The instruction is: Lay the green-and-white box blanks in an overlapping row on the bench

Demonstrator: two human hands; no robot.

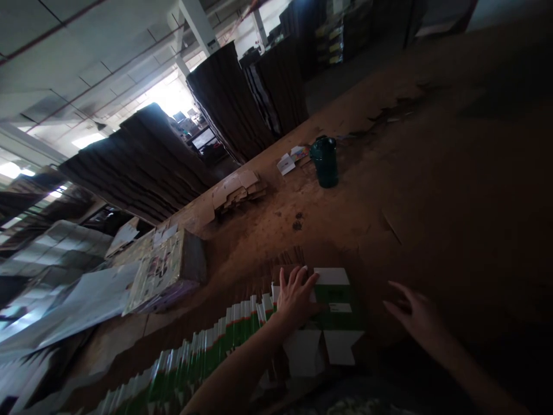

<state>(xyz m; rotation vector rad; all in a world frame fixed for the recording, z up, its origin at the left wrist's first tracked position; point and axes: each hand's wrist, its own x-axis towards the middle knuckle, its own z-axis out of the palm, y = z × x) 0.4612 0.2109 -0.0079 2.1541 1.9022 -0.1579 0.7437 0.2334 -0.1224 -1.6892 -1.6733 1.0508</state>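
My left hand (296,297) lies with its fingers spread on a flattened green and white carton (341,293), near that carton's left side. White flaps stick out from the carton's near edge. A long row of similar folded cartons (207,340), green and white with thin orange lines, leans along the table to the left, partly behind my left forearm. To the right of the carton, my right hand (415,311) hovers apart from it, thumb and fingers parted and nothing between them.
A dark green lidded cup (325,161) stands on the brown table (268,230). Beyond it are small printed papers (287,163) and a pile of cardboard scraps (237,190). A taped box (168,268) stands at left. Tall dark stacks (228,104) rise behind the table.
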